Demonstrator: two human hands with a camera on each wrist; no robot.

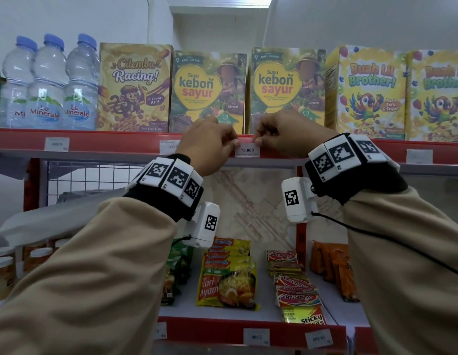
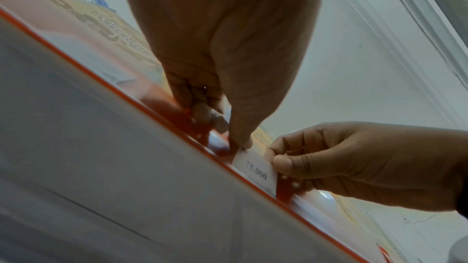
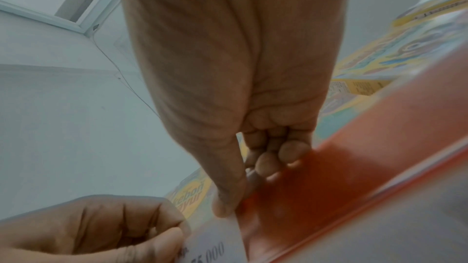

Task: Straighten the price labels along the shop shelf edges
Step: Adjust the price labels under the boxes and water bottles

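Head view: closest are two tan sleeves [image 1: 82, 265] with black wrist bands that carry white blocks with black square marks. Past them the left hand [image 1: 210, 146] and the right hand [image 1: 281, 134] are both up at the red shelf edge [image 1: 107, 140].

The price label [image 1: 247, 150] sits on that red shelf edge, between the two hands. It is white and reads 75.000. The grip of the left hand is clamped on the label's left end, thumb in front and fingers curled. The grip of the right hand is clamped on the label's right end the same way. In the left wrist view the label [image 2: 255, 169] lies flat along the red shelf edge, with a thumb at each end.

More white labels [image 1: 56, 144] sit on the red shelf edge to the left and right of the 75.000 label.

Below the red shelf edge is a lower shelf with noodle packs [image 1: 226, 275], red and yellow sachets [image 1: 297, 285] and jars [image 1: 4, 275].

Above the red shelf edge, right behind the label, stand two "kebon sayur" boxes [image 1: 208, 92]. Left of them is a "Cilembu Racing" box [image 1: 134, 87], then three water bottles [image 1: 46, 85]. Right of them are two "Buah Lil Brother" boxes [image 1: 371, 93].

Farthest back is a plain white wall [image 1: 363, 21].
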